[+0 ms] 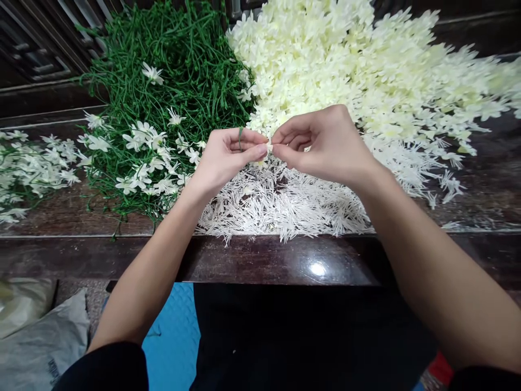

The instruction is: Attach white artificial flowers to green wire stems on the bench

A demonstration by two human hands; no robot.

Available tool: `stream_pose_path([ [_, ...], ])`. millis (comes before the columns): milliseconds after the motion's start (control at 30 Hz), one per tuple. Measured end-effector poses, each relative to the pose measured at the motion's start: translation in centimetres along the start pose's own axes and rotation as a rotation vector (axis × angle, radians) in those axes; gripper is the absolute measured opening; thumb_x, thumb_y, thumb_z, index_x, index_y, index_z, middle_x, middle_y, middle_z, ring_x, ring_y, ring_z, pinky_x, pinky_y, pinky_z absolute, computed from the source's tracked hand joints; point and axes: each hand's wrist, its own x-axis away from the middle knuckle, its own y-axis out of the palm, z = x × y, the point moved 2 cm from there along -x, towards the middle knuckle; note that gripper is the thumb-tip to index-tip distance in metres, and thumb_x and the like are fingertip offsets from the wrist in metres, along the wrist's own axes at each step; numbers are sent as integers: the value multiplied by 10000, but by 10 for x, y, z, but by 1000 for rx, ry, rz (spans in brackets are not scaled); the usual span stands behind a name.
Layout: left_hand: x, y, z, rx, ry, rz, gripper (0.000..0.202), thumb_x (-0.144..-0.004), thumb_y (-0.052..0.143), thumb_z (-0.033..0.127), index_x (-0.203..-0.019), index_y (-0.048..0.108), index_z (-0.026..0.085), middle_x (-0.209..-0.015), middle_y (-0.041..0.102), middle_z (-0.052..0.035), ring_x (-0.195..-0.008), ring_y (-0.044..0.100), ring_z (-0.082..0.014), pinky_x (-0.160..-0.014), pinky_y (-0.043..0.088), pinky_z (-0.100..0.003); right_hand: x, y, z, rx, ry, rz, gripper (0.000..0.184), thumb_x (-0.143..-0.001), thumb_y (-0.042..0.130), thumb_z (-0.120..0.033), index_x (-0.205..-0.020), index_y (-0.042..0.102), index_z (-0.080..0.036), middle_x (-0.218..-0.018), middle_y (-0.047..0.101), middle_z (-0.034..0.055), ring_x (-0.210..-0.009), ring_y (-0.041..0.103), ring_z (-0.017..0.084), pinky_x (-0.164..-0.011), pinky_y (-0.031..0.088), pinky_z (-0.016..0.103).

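Left hand [222,160] pinches small white flower [268,146], green stem [240,138] across its fingers, above white stamens [293,209]. Right hand [325,144] pinches same flower. Likely light, soft, easily creased; grip base, spare petals.

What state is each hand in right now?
Left hand: closed, holding a green stem.
Right hand: closed, fingertips pinching a small white piece.

Our left hand [222,157] and right hand [329,142] mostly hide the pale piece [269,147] between them. Toward the bench's [280,260] right end, the cream petals [350,70] blur; below its front edge, we cannot read the lettering [53,371] on the sack [44,336].
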Motion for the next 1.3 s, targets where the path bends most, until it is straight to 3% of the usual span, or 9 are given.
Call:
stream_pose_path([
  [300, 1, 1, 3, -33, 2, 39, 76, -793, 772, 86, -851, 747, 129, -818, 747, -34, -739, 712, -107, -786, 619, -278, -2, -5, 3, -110, -10, -26, 9, -805, 773, -214, -812, 768, -211, -902, 765, 79, -811, 709, 253, -788, 625, 462],
  [467, 1, -1, 3, -32, 29, 28, 83, -782, 791, 114, -857, 765, 138, -841, 770, -44, -752, 725, -115, -775, 624, -272, -3, -1, 5, -192, -17, 32, 98, -771, 816, -251, -825, 742, -217, -888, 756, 61, -812, 710, 232, -830, 629, 455],
  [667, 2, -2, 7, -29, 92, 75, 81, -766, 799, 116, -834, 770, 150, -835, 782, -39, -758, 727, -116, -766, 623, -258, -5, -4, 7, -303, -7, 53, 293, -700, 903, -414, -810, 715, -218, -860, 737, 57, -793, 706, 231, -819, 633, 460],
  [833, 1, -3, 4, -3, 167, 118, 126, -744, 802, 126, -861, 771, 161, -827, 786, -25, -782, 737, -127, -791, 623, -270, -5, -12, 11, -337, 53, -95, 565, -648, 933, -490, -1079, 737, -180, -1145, 730, 111, -919, 700, 252, -863, 625, 450],
  [900, 1, -3, 2, -11, 161, 97, 141, -748, 795, 139, -883, 769, 170, -800, 782, -16, -773, 741, -134, -778, 622, -275, -5, -9, 12, -335, 62, -130, 574, -684, 905, -524, -1110, 745, -174, -1191, 721, 126, -936, 700, 262, -853, 618, 453],
  [1100, 2, -3, 4, -54, 104, 103, 131, -738, 817, 187, -846, 743, 186, -758, 769, -13, -750, 734, -145, -733, 603, -278, -5, -2, 9, -379, 39, -128, 273, -772, 862, -459, -822, 765, -209, -798, 742, 42, -700, 660, 187, -712, 568, 369],
  [1300, 5, 1, 7, -69, 0, 89, 254, -746, 824, 212, -876, 607, 195, -773, 750, -7, -763, 729, -143, -757, 585, -286, -6, -5, 8, -303, 62, -116, 218, -787, 839, -383, -724, 711, -218, -710, 699, 22, -636, 602, 167, -619, 504, 340],
])
